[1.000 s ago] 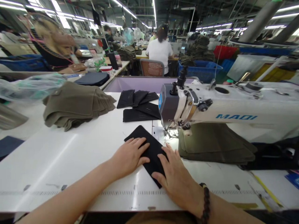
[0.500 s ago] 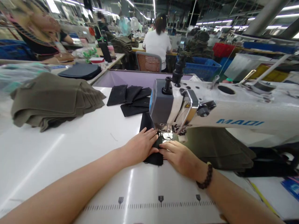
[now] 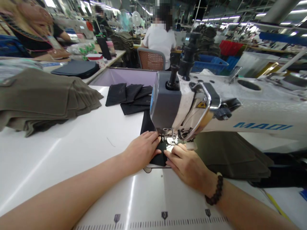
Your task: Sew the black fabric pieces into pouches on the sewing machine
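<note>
A black fabric piece (image 3: 161, 157) lies under the presser foot (image 3: 170, 140) of a white and grey sewing machine (image 3: 168, 102). My left hand (image 3: 141, 148) rests flat on its left part, fingers stretched toward the needle area. At the fabric's right edge, just in front of the foot, my right hand (image 3: 188, 163) has its fingers bent and closed on the edge; the fingertips' undersides are hidden. Beyond the machine head lies a group of black fabric pieces (image 3: 130, 97), partly overlapping.
To the left is a pile of olive fabric pieces (image 3: 43, 95). More olive panels (image 3: 232, 156) lie under the machine arm, beside dark cloth (image 3: 283, 169). A printed ruler scale (image 3: 151, 223) runs along the near table edge. A person in white (image 3: 159, 41) sits ahead, beyond a chair (image 3: 152, 59).
The black fabric has slid a little away from me under the foot, leaving less of it in front. My right fingers are more bent. The whole view has shifted slightly.
</note>
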Action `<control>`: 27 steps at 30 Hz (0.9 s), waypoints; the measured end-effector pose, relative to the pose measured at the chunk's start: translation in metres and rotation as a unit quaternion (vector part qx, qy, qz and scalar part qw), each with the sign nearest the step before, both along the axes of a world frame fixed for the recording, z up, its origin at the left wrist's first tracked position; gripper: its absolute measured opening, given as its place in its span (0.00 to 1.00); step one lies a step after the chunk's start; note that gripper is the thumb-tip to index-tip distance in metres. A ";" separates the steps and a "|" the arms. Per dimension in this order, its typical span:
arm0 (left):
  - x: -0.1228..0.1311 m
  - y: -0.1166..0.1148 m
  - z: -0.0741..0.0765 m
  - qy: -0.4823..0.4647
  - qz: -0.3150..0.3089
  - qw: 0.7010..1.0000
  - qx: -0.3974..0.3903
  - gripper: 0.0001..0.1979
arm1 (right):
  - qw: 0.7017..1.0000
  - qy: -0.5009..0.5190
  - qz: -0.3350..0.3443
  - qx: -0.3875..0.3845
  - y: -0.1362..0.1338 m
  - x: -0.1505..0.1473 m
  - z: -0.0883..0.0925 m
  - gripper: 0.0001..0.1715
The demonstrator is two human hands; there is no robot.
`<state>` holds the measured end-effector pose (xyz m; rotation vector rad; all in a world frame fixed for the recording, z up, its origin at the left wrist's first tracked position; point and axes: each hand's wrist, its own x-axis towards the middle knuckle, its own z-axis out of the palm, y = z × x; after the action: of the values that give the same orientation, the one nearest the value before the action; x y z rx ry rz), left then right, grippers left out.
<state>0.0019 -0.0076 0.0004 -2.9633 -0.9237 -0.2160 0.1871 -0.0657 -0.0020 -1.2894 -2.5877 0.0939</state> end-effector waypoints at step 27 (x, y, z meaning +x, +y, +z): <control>0.002 0.009 -0.007 -0.014 0.013 1.000 0.004 0.13 | 0.999 0.008 -0.032 0.003 0.003 -0.006 -0.002 0.14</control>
<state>0.0035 0.0014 -0.0065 -2.9465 -0.9620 -0.2603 0.1812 -0.0628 -0.0045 -1.3625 -2.5295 0.0854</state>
